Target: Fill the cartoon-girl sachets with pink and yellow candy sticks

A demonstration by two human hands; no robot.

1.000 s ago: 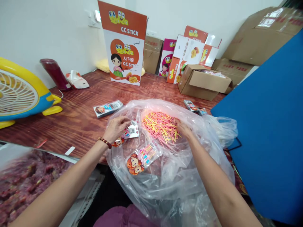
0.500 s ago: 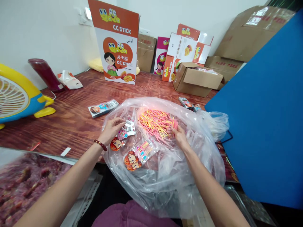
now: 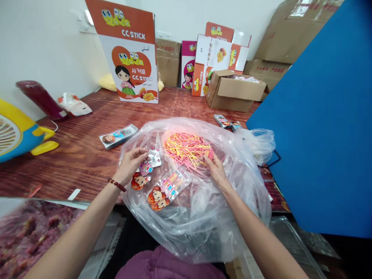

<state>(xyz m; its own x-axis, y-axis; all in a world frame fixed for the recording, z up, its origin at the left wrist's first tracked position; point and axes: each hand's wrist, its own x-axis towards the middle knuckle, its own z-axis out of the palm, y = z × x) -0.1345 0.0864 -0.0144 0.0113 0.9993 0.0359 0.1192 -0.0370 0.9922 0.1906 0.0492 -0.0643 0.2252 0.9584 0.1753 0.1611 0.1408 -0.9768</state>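
My left hand (image 3: 131,164), with a beaded bracelet at the wrist, is pinched at the edge of a small printed plastic packet (image 3: 142,175) that has a cartoon face and a barcode. Fingers of my right hand (image 3: 215,167) are closed round a small bunch of pink candy sticks (image 3: 210,154). Beside it lies a heap of pink and yellow candy sticks (image 3: 186,147) in a large clear plastic bag (image 3: 203,228) spread over the table edge. Filled packets with sticks inside (image 3: 168,190) lie on the bag between my hands.
A stack of flat packets (image 3: 118,136) lies left of the bag; more packets (image 3: 223,121) are behind it. A tall printed carton (image 3: 135,66) and an open cardboard box (image 3: 236,93) stand at the back. A blue panel (image 3: 322,128) rises on the right, a yellow-blue fan (image 3: 14,131) left.
The view has turned slightly, so the scene sits further left. Both hands keep nearly the same pose over the bag, the right still gripping its bunch of sticks.
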